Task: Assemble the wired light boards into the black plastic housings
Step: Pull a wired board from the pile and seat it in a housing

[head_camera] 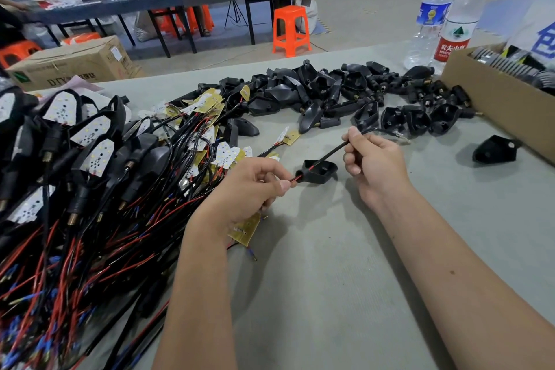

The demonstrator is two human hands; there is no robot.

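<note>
A black plastic housing hangs just above the grey table between my hands, with a red and black wire threaded through it. My left hand pinches the wire where it leaves the housing's neck, and a yellow light board dangles beneath that hand. My right hand pinches the black sleeved end of the wire above and to the right of the housing. A heap of empty black housings lies further back. Loose wired boards lie at centre left.
Finished units with red and black wires are piled on the left. A cardboard box of parts stands at the right edge, with a single housing in front of it. Two water bottles stand behind. Bare table surface lies in front.
</note>
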